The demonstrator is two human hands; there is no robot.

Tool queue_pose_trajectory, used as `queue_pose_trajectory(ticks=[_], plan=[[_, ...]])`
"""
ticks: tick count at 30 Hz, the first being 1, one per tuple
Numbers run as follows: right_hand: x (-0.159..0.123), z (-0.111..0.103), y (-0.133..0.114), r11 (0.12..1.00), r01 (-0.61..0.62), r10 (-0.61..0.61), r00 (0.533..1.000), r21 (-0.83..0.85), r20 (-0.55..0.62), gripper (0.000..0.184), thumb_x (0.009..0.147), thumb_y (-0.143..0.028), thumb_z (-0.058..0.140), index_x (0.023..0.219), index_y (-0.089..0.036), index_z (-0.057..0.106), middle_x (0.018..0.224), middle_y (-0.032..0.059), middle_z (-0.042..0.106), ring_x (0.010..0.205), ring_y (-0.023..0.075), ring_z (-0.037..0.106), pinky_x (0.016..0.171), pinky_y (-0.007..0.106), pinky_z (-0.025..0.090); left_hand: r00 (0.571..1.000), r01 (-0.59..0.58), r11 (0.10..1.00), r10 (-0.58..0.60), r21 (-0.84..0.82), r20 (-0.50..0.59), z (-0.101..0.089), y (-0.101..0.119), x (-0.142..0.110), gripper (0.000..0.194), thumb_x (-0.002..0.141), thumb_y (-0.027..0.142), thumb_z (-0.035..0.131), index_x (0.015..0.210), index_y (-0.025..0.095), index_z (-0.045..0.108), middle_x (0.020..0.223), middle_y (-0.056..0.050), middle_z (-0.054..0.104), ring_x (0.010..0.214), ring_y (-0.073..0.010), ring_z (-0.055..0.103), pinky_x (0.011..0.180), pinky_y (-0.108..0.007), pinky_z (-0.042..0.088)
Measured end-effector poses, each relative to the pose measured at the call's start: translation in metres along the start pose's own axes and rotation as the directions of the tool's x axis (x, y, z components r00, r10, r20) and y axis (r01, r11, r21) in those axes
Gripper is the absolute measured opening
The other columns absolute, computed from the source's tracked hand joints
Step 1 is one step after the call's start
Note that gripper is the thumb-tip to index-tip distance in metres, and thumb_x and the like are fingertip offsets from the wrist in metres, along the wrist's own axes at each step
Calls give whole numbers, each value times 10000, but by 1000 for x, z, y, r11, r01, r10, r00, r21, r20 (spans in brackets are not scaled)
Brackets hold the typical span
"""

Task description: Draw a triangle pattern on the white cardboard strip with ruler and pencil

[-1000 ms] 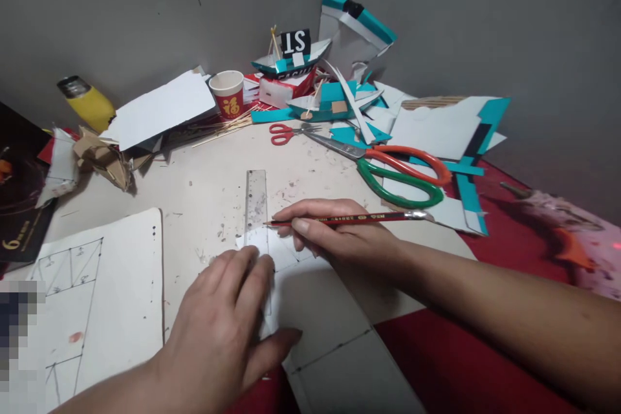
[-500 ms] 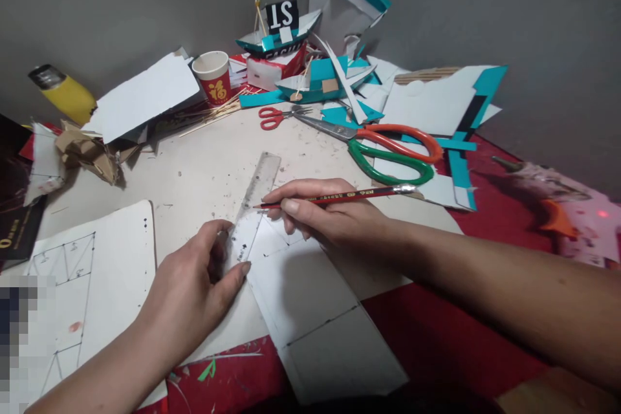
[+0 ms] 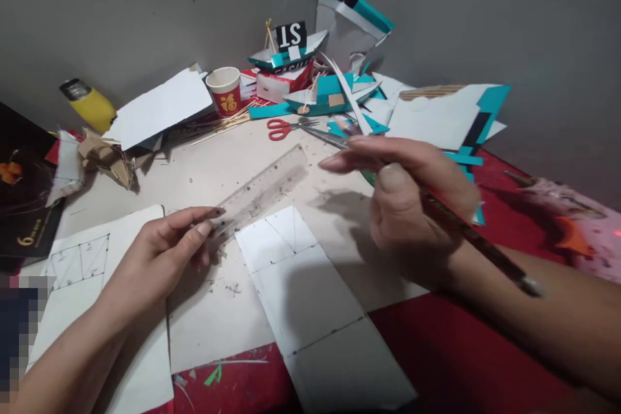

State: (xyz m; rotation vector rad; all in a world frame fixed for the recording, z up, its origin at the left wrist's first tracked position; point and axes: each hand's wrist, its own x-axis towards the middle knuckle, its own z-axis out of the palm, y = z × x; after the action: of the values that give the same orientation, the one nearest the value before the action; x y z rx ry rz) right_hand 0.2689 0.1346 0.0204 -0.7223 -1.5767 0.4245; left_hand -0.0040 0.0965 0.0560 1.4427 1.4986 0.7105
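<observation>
Between the thumb and fingers of my left hand [image 3: 172,252] is the near end of a clear plastic ruler [image 3: 272,181], its far end pointing away to the right over the table. My right hand [image 3: 417,200] is raised to the right, gripping a dark red pencil [image 3: 480,242] that slants back toward my wrist. Below and between the hands lies a white card strip [image 3: 320,310], with pencilled triangle lines at its far end and a line across its middle. A white sheet [image 3: 130,310] with a drawn pattern of triangles lies under my left forearm.
Small red-handled scissors [image 3: 280,129] lie beyond the ruler; larger shears [image 3: 325,136] are partly hidden by my right hand. Behind stand a paper cup [image 3: 226,94], two cardboard boats [image 3: 291,52] and teal-white scraps. A yellow bottle [image 3: 90,107] leans at left; a pink glue gun [image 3: 577,213] lies right.
My left hand has pulled the ruler off the card strip and tilted it rightward. My right hand has lifted away to the right, swinging the pencil's end down toward me.
</observation>
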Motion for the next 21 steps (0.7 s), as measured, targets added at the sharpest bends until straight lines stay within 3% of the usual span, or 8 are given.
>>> queue_pose_trajectory(ticks=[1,3,6,11,13,16,18,21], plan=[[5,-3,-3,991,108,-108,994,-78,4,279,995,-295,486,1225,-298,644,1064,35,722,1024,226,665,955,445,511,999,-5,1000,5,13,41,-3,0,0,307,874,419,643,1080,202,711,598,26,583,535,-108,490,526,-221,402],[15,-8,-8,939,263,-234,961,-222,148,274,978,-239,496,1201,-250,654,1068,66,730,1053,242,654,977,444,488,993,4,1000,-6,16,120,-6,1,0,301,855,423,669,1060,209,725,588,29,562,517,-99,454,481,-204,353],[23,-13,-14,914,261,-78,866,-312,493,220,973,-221,495,1109,-201,668,1003,72,746,949,212,693,846,344,526,986,23,999,-16,-41,166,-5,2,-1,271,856,415,684,1035,218,731,567,41,511,503,-82,396,450,-179,290],[16,-11,-16,971,8,190,573,-237,797,175,934,-300,575,1001,-190,694,705,-2,674,575,114,592,533,218,410,996,9,981,9,-196,87,9,3,0,226,837,369,732,1013,228,723,548,57,501,480,-58,392,437,-148,292],[14,-8,-18,964,-112,264,498,-240,826,148,911,-250,582,959,-185,706,648,-16,631,533,96,518,514,209,369,998,8,972,7,-235,66,13,1,1,253,839,355,736,1059,234,710,582,54,538,473,-52,415,436,-144,320],[16,-6,-19,907,-277,413,445,-316,795,138,871,-222,588,897,-185,718,606,-25,592,536,93,482,524,202,363,999,-34,962,35,-270,-2,15,-4,6,322,871,344,704,1175,244,662,830,2,671,580,-78,557,513,-178,447],[19,-8,-18,866,-333,493,436,-374,753,153,860,-265,584,875,-190,717,605,-21,582,545,103,482,526,208,370,995,-61,964,39,-261,-91,14,-8,10,328,892,352,677,1196,232,646,981,-33,696,663,-100,612,581,-213,502],[22,-13,-15,824,-354,563,425,-442,709,179,849,-320,572,862,-200,704,631,-7,589,558,122,483,519,227,370,985,-50,977,14,-207,-173,12,-13,15,321,894,369,673,1170,204,660,997,-53,707,661,-101,608,605,-229,509]])
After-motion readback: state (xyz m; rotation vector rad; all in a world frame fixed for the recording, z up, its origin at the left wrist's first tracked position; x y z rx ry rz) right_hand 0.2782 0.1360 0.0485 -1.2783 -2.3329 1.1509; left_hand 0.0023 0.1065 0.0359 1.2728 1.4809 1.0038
